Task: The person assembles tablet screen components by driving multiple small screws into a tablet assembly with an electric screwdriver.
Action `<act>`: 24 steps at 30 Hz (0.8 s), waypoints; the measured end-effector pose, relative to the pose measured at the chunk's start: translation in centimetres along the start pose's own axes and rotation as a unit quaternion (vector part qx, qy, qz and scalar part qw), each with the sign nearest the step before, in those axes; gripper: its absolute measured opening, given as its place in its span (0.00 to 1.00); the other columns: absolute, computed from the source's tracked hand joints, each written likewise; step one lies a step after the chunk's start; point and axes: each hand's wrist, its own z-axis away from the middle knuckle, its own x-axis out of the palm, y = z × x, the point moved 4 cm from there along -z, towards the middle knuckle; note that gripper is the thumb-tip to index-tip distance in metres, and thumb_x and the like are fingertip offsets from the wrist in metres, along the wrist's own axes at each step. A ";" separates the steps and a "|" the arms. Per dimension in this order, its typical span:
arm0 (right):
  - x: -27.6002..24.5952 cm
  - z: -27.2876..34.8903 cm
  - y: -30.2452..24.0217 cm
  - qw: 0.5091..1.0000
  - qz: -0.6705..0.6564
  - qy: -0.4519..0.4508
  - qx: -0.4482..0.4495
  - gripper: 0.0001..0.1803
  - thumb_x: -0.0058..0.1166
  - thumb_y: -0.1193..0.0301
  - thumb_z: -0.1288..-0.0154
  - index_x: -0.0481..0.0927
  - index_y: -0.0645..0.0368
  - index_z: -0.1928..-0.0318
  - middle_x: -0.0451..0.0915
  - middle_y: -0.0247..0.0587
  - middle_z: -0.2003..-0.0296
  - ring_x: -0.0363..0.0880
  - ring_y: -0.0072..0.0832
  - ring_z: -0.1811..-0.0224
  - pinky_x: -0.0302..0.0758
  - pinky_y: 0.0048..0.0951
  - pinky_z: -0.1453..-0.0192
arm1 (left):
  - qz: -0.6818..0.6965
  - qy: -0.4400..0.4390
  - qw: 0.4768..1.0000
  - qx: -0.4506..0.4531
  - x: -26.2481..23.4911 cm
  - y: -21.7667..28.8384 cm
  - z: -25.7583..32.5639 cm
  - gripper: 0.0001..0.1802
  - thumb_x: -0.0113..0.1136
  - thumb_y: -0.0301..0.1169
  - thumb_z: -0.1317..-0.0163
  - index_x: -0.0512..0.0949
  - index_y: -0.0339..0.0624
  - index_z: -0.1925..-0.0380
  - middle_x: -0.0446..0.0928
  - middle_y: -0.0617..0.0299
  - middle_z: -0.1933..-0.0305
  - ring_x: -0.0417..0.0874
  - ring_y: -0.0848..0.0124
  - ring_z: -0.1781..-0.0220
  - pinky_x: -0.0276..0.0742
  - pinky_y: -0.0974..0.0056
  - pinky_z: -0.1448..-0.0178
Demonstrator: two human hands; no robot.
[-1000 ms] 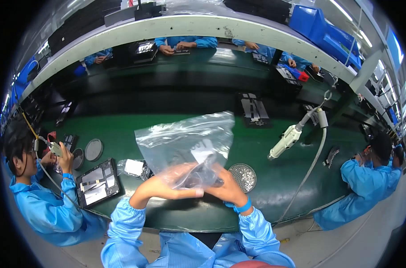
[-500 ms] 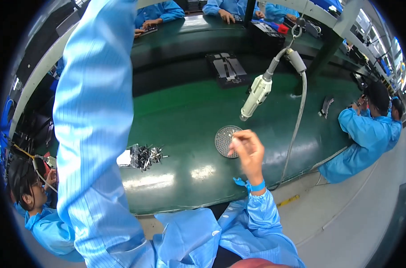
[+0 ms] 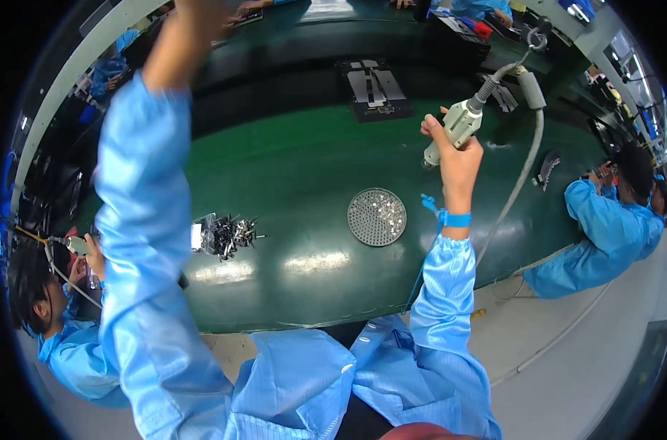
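Observation:
My right hand [image 3: 462, 165] is wrapped around the pale electric screwdriver [image 3: 462, 121], which hangs tilted from a cable with its tip pointing down to the left. My left hand [image 3: 192, 26] is stretched far out at the upper left, smeared by motion and cut by the picture's edge, so its fingers cannot be made out. Between the two arms, a round grey tray [image 3: 360, 218] with a grid of holes lies on the green table. Small shiny pieces, apparently screws, are scattered over its right part.
A heap of small black and metallic parts [image 3: 231, 236] spills from a clear bag near my left sleeve. Flat dark panels [image 3: 381, 110] with silvery strips lie farther back. Co-workers in blue sit at both sides, and a grey cable [image 3: 531, 158] hangs at the right.
My right hand has moved up from the tray and closed around the screwdriver, which has shifted up and right. My left arm has drawn back, bringing the hand partly into view.

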 end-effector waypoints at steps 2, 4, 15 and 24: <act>0.9 -0.1 -0.8 0.997 -0.003 -0.071 0.008 0.27 0.76 0.67 0.40 0.81 0.69 0.45 0.85 0.36 0.64 0.82 0.19 0.69 0.80 0.24 0.64 | 0.057 -0.096 0.992 -0.060 -1.1 3.6 8.5 0.14 0.59 0.17 0.43 0.82 0.40 0.57 0.83 0.55 0.61 0.84 0.62 0.62 0.80 0.61 0.57; 0.5 0.1 0.4 0.996 0.031 -0.077 -0.017 0.25 0.74 0.68 0.38 0.82 0.69 0.46 0.85 0.36 0.67 0.83 0.20 0.71 0.81 0.25 0.67 | 0.143 -0.194 0.903 -0.355 2.7 6.0 16.7 0.12 0.65 0.25 0.38 0.80 0.34 0.55 0.81 0.54 0.65 0.82 0.65 0.66 0.80 0.63 0.60; 0.7 0.1 1.5 0.985 -0.038 -0.157 0.058 0.17 0.65 0.73 0.33 0.83 0.70 0.47 0.81 0.36 0.78 0.81 0.23 0.78 0.79 0.25 0.70 | 0.036 -0.591 0.523 -0.613 17.5 7.1 38.5 0.63 0.64 0.78 0.52 0.77 0.25 0.38 0.75 0.35 0.33 0.81 0.48 0.33 0.77 0.55 0.32; -1.6 -0.1 2.2 0.995 -0.023 -0.080 0.055 0.15 0.70 0.70 0.34 0.83 0.66 0.54 0.83 0.38 0.76 0.83 0.24 0.76 0.80 0.26 0.68 | 0.187 -0.445 0.372 -0.793 20.7 7.9 40.5 0.36 0.86 0.42 0.54 0.83 0.29 0.50 0.85 0.49 0.50 0.86 0.55 0.49 0.80 0.54 0.47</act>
